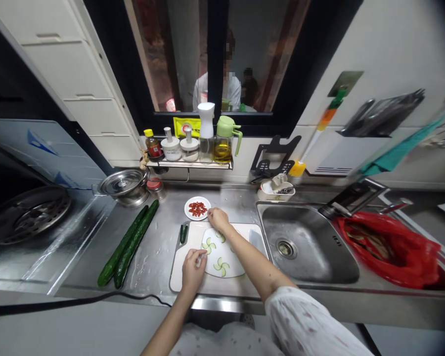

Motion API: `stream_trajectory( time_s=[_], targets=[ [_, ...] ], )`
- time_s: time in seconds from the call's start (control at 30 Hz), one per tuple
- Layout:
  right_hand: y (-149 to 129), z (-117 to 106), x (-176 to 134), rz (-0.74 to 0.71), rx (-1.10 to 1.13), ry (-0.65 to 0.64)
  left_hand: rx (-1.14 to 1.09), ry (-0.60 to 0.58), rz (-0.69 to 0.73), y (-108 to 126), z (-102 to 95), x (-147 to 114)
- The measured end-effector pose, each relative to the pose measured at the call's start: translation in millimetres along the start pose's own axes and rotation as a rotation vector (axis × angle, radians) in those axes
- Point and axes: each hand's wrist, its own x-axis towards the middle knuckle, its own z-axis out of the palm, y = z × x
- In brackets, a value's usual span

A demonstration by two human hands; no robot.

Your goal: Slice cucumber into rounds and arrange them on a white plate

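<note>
My right hand [218, 219] reaches across a white plate [212, 264] to the right rim of a small white dish [187, 211]. Its fingers are pressed together there; anything between them is hidden. In the dish lie small red pieces [198, 208] that look like goji berries. My left hand [193, 267] is at the plate's left edge, its fingers curled in a pinch whose contents I cannot make out. Thin green-edged cucumber slices [221, 267] form pinwheels on the plate. The plate rests on a light cutting board [181, 277], with short cucumber pieces [184, 233] at its upper left.
Two long cucumbers [133, 247] lie on the steel counter at left, below a lidded pot [124, 185]. A knife blade [257, 241] shows on the board's right side. The sink [307, 247] and a red plastic bag [396, 252] are to the right. Above, a rack [193, 164] holds seasonings.
</note>
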Motion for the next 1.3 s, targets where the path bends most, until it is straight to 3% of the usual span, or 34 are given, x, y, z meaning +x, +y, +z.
stream_trajectory(
  time_s=[0.37,0.83,0.93,1.03,1.1,1.3],
  targets=[
    [-26,27,47,-0.016,-0.038,-0.063,-0.055,0.0,-0.04,-7,-1.5,0],
    [-28,39,58,0.03,-0.011,-0.027,-0.128,0.032,-0.059,-14,-9.0,2],
    [-26,40,56,0.068,0.176,0.072,-0.146,0.029,-0.078,-14,-9.0,4],
    [-23,43,55,0.132,0.682,0.182,-0.173,0.033,-0.099,-11,-8.8,7],
    [-20,45,52,0.151,0.925,0.19,-0.196,0.054,-0.11,-8,-8.1,11],
    [-13,43,12,0.116,1.062,0.173,-0.284,0.118,-0.129,3,-3.2,27]
  ],
)
